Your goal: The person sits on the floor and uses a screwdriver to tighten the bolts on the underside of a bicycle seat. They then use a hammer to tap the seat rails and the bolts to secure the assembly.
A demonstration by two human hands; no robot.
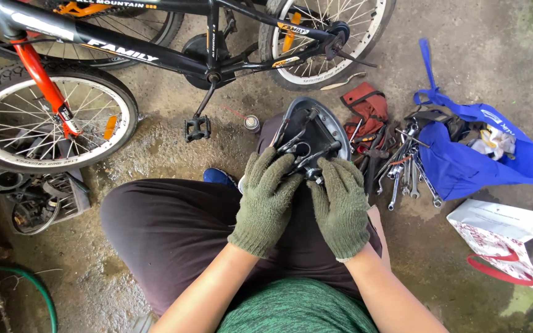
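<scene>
On the person's knee rests an upturned black bicycle saddle with grey rim (325, 123); left green knitted glove (266, 197) and right glove (340, 206) each grip its metal rails (306, 154). A slip could drop it onto loose steel spanners (402, 176) close right; open concrete floor (174, 148) lies left.

A blue fabric bag (473, 157) is lying open beside a white-and-red paper bag (513, 243) on the floor (482, 55) at right.

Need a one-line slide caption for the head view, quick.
Gloved left hand and right hand grip an upturned bicycle saddle beside scattered wrenches.
</scene>
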